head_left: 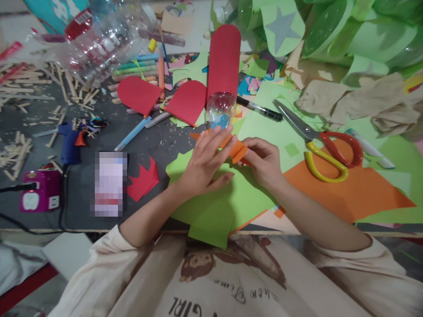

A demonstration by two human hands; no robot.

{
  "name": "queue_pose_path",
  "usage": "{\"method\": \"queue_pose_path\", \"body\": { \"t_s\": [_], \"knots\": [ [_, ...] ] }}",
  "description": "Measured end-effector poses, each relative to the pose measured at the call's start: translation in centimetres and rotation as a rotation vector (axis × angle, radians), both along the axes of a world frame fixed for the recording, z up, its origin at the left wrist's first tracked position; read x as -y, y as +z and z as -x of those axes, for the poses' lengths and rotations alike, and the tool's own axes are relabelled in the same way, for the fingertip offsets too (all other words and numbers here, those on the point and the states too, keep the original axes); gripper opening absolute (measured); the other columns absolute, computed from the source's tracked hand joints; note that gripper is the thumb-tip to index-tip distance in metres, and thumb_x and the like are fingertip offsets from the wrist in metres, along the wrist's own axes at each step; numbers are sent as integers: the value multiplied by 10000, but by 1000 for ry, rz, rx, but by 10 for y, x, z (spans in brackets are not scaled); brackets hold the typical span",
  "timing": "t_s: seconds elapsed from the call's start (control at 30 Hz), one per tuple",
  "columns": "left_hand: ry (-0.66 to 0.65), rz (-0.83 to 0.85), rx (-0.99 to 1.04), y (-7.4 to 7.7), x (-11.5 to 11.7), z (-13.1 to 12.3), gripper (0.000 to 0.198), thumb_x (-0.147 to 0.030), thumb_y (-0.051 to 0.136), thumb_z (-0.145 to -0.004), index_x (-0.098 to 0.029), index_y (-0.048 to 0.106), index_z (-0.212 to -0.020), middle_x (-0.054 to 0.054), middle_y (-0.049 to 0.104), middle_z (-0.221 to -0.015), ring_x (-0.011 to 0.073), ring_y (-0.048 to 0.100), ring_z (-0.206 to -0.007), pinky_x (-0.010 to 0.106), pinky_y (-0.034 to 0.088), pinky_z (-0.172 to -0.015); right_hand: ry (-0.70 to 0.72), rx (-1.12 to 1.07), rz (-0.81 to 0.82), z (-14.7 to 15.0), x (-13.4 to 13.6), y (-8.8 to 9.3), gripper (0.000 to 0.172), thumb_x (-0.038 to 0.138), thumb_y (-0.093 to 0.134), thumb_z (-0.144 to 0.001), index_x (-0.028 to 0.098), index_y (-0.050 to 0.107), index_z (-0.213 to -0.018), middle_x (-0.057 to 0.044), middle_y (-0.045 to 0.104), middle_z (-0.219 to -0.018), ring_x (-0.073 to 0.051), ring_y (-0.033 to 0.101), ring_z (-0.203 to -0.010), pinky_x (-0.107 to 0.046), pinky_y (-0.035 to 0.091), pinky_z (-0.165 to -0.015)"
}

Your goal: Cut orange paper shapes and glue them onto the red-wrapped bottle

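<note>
A folded piece of orange paper (238,152) lies between my hands, above sheets of green paper (251,193). My right hand (262,158) pinches its right end between thumb and fingers. Across the paper's left part rests my left hand (211,154), fingers stretched out and the thumb apart. Just beyond my fingertips lies a clear plastic bottle (222,105) with red paper (224,59) wrapped round it. Two red rounded paper pieces (139,94) (188,101) are to its left. Scissors (310,134) with red and yellow handles lie to the right on orange paper (360,198).
On the left are a blue glue gun (70,143), a purple power adapter (40,191) with cables, a phone (109,185) and scattered wooden sticks (21,154). Plastic bottles (115,42) stand behind. A black pen (261,109), crumpled brown paper (357,99) and green-wrapped bottles (330,31) occupy the right.
</note>
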State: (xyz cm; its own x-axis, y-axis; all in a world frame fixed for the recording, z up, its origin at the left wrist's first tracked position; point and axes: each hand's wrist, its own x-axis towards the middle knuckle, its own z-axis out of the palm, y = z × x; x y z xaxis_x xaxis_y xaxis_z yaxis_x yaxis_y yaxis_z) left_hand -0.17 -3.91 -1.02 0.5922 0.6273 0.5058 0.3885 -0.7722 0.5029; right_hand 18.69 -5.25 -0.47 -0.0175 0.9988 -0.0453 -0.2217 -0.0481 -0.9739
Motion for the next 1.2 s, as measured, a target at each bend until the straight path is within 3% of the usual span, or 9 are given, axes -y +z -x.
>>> {"method": "queue_pose_path", "body": {
  "t_s": [0.13,0.27,0.4,0.57,0.83,1.07,1.2],
  "knots": [
    [20,49,-98,-3,3,-2,854,-718,323,-927,-215,147,-1595,202,297,-1627,357,218,-1541,521,111,-1248,22,28,58,0,0,2,350,541,805,-722,212,690,-747,48,640,-606,-79,549,-454,-228,487,-470],
    [-30,55,-110,-7,7,-5,908,-736,286,-924,-179,46,-1600,226,316,-1612,342,189,-1553,520,93,-1254,65,34,60,1,1,4,371,554,773,-758,202,657,-745,62,594,-562,-65,494,-424,-222,454,-458],
    [-70,57,-98,-9,10,-7,882,-711,324,-931,-190,71,-1596,222,321,-1612,322,162,-1564,523,112,-1261,110,1,60,2,4,3,353,547,713,-830,209,618,-795,86,528,-494,-69,476,-409,-215,445,-460],
    [-81,8,-51,-12,13,-9,861,-694,321,-942,-185,89,-1596,219,256,-1639,304,85,-1577,525,97,-1266,144,-36,45,3,5,4,345,543,672,-871,219,564,-823,117,455,-432,-58,393,-348,-185,345,-376],
    [-74,59,-89,-8,12,-9,988,-762,294,-903,-151,-43,-1603,237,288,-1622,357,203,-1547,525,89,-1259,186,-7,31,5,5,7,384,582,651,-870,221,532,-813,112,450,-442,-59,393,-357,-190,341,-378],
    [-101,71,-176,-2,11,-9,971,-767,196,-907,-148,-104,-1592,246,277,-1623,351,171,-1555,539,61,-1250,168,33,41,3,6,12,330,509,697,-840,224,537,-790,101,493,-465,-63,409,-369,-192,369,-383],
    [-83,64,-193,-1,11,-10,934,-750,189,-922,-167,-95,-1594,226,293,-1623,327,116,-1570,540,35,-1251,126,79,39,2,5,13,220,366,709,-801,223,553,-742,93,523,-477,-58,411,-362,-189,362,-372]
  ]
}}
